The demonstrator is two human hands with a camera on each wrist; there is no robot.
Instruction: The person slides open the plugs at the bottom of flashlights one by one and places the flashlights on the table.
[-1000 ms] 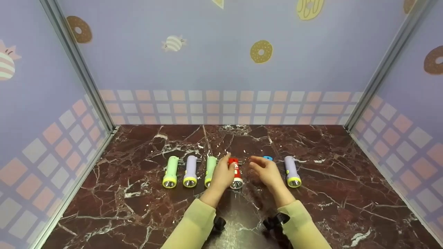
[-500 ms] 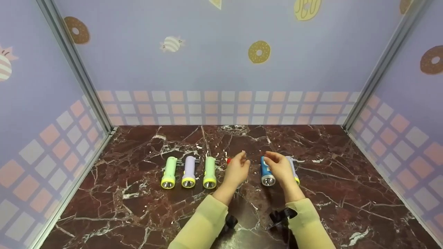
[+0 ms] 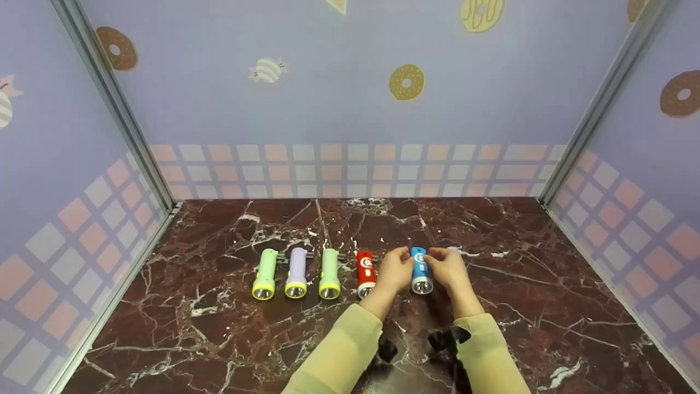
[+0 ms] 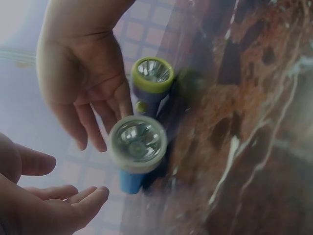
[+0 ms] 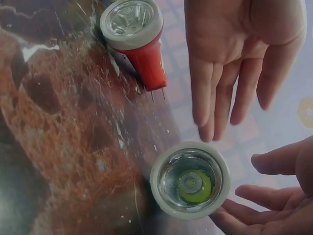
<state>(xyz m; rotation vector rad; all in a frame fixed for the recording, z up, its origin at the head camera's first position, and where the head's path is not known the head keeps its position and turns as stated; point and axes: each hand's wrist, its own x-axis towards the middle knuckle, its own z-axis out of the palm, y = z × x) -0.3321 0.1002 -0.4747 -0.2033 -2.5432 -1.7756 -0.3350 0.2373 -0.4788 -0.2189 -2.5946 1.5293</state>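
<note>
A blue flashlight (image 3: 420,271) with a silver rim lies between my two hands, its lens toward me. My left hand (image 3: 396,269) is close on its left side, fingers fairly straight and thumb apart from them. Close on the right, my right hand (image 3: 448,267) has its fingertips at the flashlight's side; whether they touch it is unclear. In the right wrist view the right-hand fingers (image 5: 264,196) are loosely extended beside the lens (image 5: 190,181). A red flashlight (image 3: 366,272) lies left of my left hand. Behind my right hand, a purple flashlight (image 4: 152,81) is mostly hidden in the head view.
Farther left lie a green flashlight (image 3: 330,273), a purple flashlight (image 3: 296,272) and another green flashlight (image 3: 266,273), in a row. The dark red marbled tabletop (image 3: 246,339) is bounded by patterned walls (image 3: 350,169) at the back and sides.
My left hand has moved right, off the red flashlight to the blue one. My right hand shifted right past the blue flashlight, uncovering it and covering the right-hand purple one.
</note>
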